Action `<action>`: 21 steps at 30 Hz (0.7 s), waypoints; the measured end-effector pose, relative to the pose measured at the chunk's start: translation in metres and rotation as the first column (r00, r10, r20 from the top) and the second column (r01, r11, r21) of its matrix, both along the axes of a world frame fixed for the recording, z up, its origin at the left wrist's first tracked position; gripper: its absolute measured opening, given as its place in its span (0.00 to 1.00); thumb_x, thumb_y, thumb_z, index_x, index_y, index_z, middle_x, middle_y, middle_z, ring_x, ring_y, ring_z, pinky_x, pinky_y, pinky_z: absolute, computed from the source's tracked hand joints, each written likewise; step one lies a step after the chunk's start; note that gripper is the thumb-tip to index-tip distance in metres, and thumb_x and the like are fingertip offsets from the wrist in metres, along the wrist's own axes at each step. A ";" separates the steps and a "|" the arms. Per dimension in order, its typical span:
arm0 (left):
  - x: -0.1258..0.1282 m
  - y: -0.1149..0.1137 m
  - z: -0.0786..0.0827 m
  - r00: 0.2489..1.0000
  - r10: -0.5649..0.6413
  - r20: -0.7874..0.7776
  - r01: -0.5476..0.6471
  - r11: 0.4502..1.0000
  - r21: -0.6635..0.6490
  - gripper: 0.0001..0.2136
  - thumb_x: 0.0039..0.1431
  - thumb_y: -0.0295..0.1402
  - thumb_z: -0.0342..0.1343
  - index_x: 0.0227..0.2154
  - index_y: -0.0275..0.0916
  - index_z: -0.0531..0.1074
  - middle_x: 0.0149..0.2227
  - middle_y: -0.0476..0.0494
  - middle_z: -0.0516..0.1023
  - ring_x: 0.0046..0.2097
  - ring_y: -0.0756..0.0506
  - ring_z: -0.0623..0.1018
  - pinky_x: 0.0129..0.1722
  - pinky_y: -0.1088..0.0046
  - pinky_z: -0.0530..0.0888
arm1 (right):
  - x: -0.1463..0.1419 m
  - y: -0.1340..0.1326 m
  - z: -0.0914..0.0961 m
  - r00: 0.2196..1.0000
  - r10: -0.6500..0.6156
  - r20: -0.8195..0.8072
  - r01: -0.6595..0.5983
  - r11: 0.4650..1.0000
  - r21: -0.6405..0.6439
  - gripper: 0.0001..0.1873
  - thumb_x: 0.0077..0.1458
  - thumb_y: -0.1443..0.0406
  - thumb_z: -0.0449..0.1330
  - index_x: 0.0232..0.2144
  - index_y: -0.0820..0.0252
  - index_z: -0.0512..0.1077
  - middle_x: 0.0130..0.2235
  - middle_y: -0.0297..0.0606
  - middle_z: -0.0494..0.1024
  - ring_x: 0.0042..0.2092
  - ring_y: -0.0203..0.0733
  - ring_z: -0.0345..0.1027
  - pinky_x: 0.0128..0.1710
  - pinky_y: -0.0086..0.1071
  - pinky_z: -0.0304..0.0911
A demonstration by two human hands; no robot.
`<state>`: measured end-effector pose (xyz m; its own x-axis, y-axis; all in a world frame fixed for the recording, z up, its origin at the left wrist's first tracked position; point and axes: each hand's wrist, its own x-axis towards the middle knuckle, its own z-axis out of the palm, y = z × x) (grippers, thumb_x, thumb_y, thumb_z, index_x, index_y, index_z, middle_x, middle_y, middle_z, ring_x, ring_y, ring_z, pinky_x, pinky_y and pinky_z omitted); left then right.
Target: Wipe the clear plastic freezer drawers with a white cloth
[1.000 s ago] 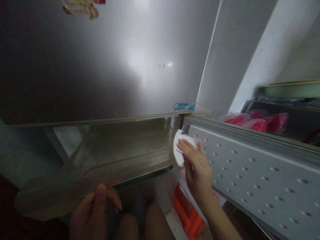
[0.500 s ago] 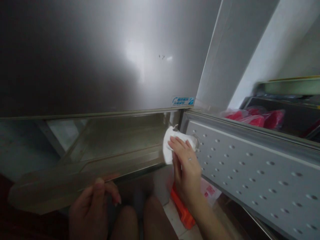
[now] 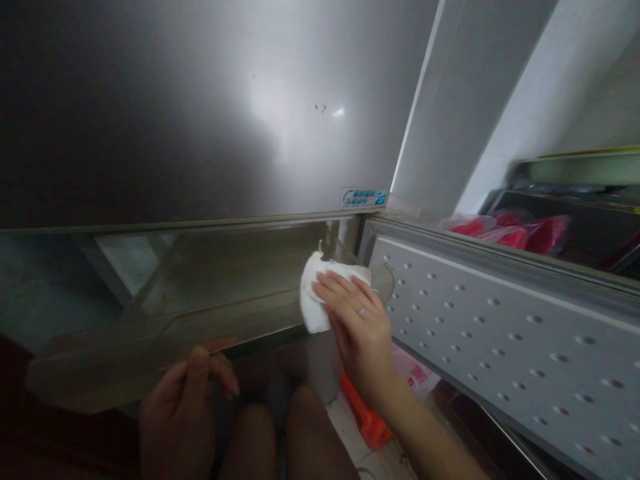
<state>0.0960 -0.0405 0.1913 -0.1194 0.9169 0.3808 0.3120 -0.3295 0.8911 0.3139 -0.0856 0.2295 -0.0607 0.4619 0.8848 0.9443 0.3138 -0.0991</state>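
Note:
A translucent fridge drawer (image 3: 200,313) is pulled partly out below a closed steel door. My left hand (image 3: 183,413) is closed on its front edge, with the thumb on top and the fingers curled around. Toward the drawer's right end, a folded white cloth (image 3: 311,303) lies under my right hand (image 3: 357,327). The fingers of that hand are pressed together over the cloth, holding it against the drawer's top rim. A ring shows on one finger. My palm and part of the cloth hide the drawer's right front corner.
The closed steel door (image 3: 225,120) is above the drawer. To the right, an open door with a dimpled inner panel (image 3: 490,327) stands close to my right arm. Red items in clear plastic (image 3: 515,230) lie beyond it. An orange object (image 3: 367,417) is on the floor below.
My right hand has slid left along the drawer rim with the white cloth. The left hand keeps its hold on the drawer's edge, and the view has shifted slightly.

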 end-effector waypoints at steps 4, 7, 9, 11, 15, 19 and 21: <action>0.000 0.003 -0.005 0.998 -0.034 0.060 0.030 0.997 0.069 0.27 0.66 0.50 0.48 0.14 0.42 0.66 0.21 0.46 0.75 0.28 0.45 0.76 0.28 0.71 0.70 | 0.050 -0.006 -0.007 0.988 -0.138 -0.071 0.141 0.989 0.046 0.17 0.67 0.70 0.53 0.53 0.51 0.74 0.55 0.39 0.80 0.59 0.43 0.72 0.63 0.49 0.62; 0.002 0.003 -0.006 0.989 -0.084 0.119 0.074 0.993 0.091 0.27 0.67 0.49 0.49 0.14 0.41 0.67 0.19 0.47 0.73 0.27 0.46 0.75 0.28 0.71 0.70 | 0.065 -0.006 -0.010 0.975 -0.191 -0.113 0.202 0.975 0.091 0.15 0.67 0.68 0.53 0.51 0.54 0.75 0.53 0.42 0.81 0.59 0.46 0.72 0.61 0.51 0.65; 0.005 0.001 -0.005 0.980 -0.108 0.169 0.097 0.992 0.077 0.26 0.67 0.48 0.49 0.14 0.41 0.67 0.19 0.47 0.72 0.27 0.46 0.74 0.30 0.72 0.71 | 0.059 -0.003 -0.011 0.970 -0.209 -0.123 0.223 0.968 0.118 0.15 0.67 0.69 0.53 0.51 0.57 0.75 0.53 0.44 0.81 0.58 0.46 0.72 0.59 0.50 0.67; 0.008 -0.001 -0.003 0.965 -0.131 0.225 0.121 0.991 0.056 0.26 0.67 0.48 0.50 0.15 0.40 0.68 0.18 0.47 0.71 0.26 0.47 0.73 0.29 0.73 0.70 | 0.044 0.000 -0.011 0.973 -0.205 -0.105 0.218 0.966 0.139 0.15 0.66 0.71 0.53 0.51 0.60 0.75 0.53 0.46 0.81 0.58 0.46 0.73 0.60 0.48 0.67; 0.008 0.002 -0.007 0.905 -0.215 0.367 0.212 0.976 0.049 0.20 0.65 0.48 0.54 0.25 0.38 0.75 0.25 0.47 0.78 0.24 0.50 0.72 0.27 0.75 0.71 | -0.002 0.005 -0.005 0.993 -0.121 -0.006 0.121 0.985 0.125 0.14 0.65 0.74 0.55 0.50 0.65 0.75 0.53 0.46 0.81 0.57 0.44 0.73 0.62 0.43 0.65; 0.000 0.008 -0.018 0.848 -0.363 0.386 0.354 0.930 0.097 0.12 0.61 0.40 0.61 0.42 0.39 0.78 0.33 0.47 0.82 0.32 0.48 0.78 0.35 0.74 0.76 | -0.052 0.012 0.006 0.998 -0.013 0.059 0.007 0.995 0.097 0.13 0.66 0.72 0.55 0.49 0.68 0.76 0.52 0.44 0.81 0.55 0.45 0.76 0.59 0.40 0.68; 0.001 0.009 -0.022 0.851 -0.370 0.372 0.367 0.927 0.081 0.12 0.57 0.38 0.63 0.42 0.39 0.79 0.37 0.44 0.83 0.38 0.43 0.81 0.41 0.69 0.77 | -0.077 0.018 0.010 0.995 0.049 0.092 -0.056 0.995 0.083 0.13 0.67 0.68 0.55 0.48 0.67 0.77 0.52 0.42 0.81 0.54 0.46 0.76 0.57 0.39 0.70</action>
<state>0.0966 -0.0316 0.1696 0.0922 0.9198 0.3814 -0.1894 -0.3599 0.9136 0.2366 -0.0678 0.2400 -0.1639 0.3786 0.9109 0.9301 0.3669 0.0149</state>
